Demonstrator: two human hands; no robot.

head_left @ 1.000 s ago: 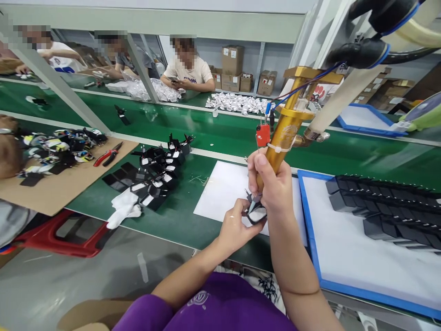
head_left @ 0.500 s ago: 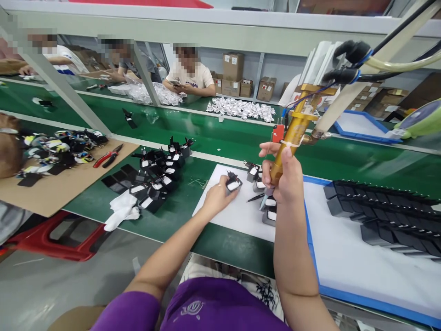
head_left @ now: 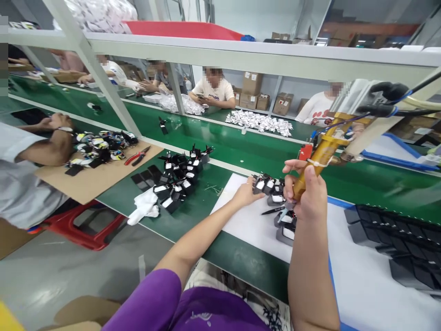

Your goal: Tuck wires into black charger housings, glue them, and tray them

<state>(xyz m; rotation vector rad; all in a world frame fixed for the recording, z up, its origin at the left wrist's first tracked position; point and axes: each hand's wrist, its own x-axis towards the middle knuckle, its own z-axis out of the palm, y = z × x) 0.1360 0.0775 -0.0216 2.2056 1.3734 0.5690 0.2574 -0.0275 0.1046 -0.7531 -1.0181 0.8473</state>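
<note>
My left hand (head_left: 245, 194) is closed around the side of a black plug adapter (head_left: 259, 185) with a white label, low over the white sheet (head_left: 237, 220). Its fingertips lie partly behind the adapter, which sits close beside another one in a short row. My right hand (head_left: 309, 192) grips a gold-coloured air tool (head_left: 325, 154), tilted, with hoses at its top and a red switch on its side. A pale nozzle (head_left: 283, 214) points down below that hand. Several more adapters (head_left: 285, 233) stand under it, near a black pen (head_left: 272, 211).
Black adapters (head_left: 186, 184) cluster on the green bench to the left, by a white glove (head_left: 144, 206). Red pliers (head_left: 137, 156) lie on cardboard beside a co-worker's arm (head_left: 51, 147). A blue-edged tray (head_left: 365, 276) with rows of black housings stands at right. Other people sit across the bench.
My left hand has carried the adapter slightly forward and right, up against the row. My right hand keeps its hold on the air tool. The camera view has turned left.
</note>
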